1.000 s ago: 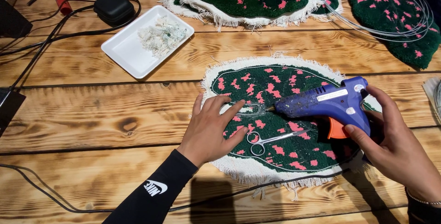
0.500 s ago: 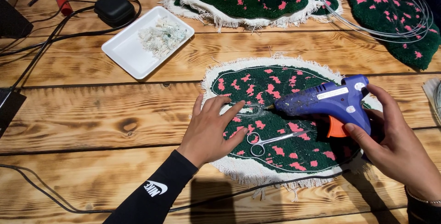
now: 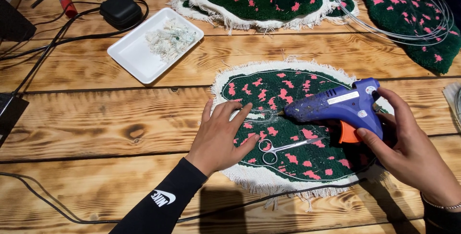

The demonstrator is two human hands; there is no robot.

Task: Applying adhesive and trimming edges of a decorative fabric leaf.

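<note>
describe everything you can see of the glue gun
The glue gun is blue plastic with an orange trigger, a pale label strip along its barrel and a small round sticker near the back. Its body looks speckled with old glue. The right hand grips the handle, one finger by the trigger. It is held nearly level, nozzle pointing left, the tip low over the green and pink rug by a thin wire, close to the left hand fingertips. Whether the tip touches cannot be told.

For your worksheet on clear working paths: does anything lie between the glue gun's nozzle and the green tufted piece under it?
Nothing visible does. The glue gun in the right hand points straight onto the green tufted piece; the scissors lie below the nozzle.
</note>
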